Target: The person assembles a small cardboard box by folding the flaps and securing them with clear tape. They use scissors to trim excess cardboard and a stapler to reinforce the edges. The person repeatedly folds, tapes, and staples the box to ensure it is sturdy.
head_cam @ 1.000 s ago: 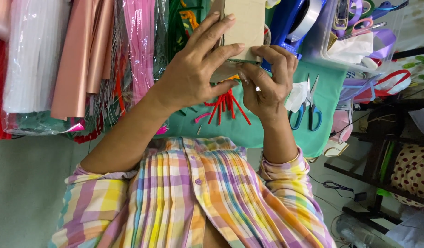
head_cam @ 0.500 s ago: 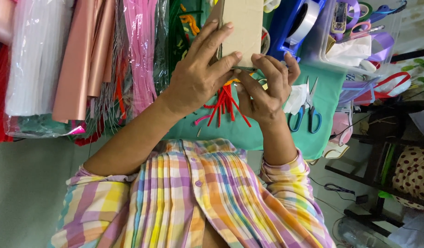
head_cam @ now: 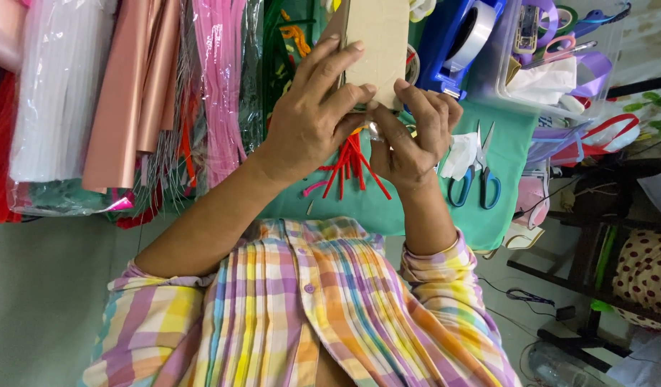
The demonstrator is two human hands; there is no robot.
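Note:
My left hand (head_cam: 309,118) grips a flat tan cardboard piece (head_cam: 379,43) from its left side, fingers spread over its face. My right hand (head_cam: 416,132) pinches at the cardboard's lower edge, thumb and forefinger meeting my left thumb there. Whether something small sits between those fingers cannot be told. Below both hands, a bunch of thin red strips (head_cam: 352,168) lies fanned on a teal cloth (head_cam: 506,154). My sleeves and shirt front are pastel plaid.
Blue-handled scissors (head_cam: 475,179) lie on the cloth right of my right hand. A blue tape dispenser (head_cam: 463,36) and a clear plastic box (head_cam: 559,57) of ribbons stand behind. Rolls of white (head_cam: 58,93), rose-gold (head_cam: 133,93) and pink (head_cam: 219,86) wrapping sheets fill the left.
Both hands and the cardboard have shifted slightly toward the upper right. My right fingers have closed in on the card's lower edge, next to my left thumb.

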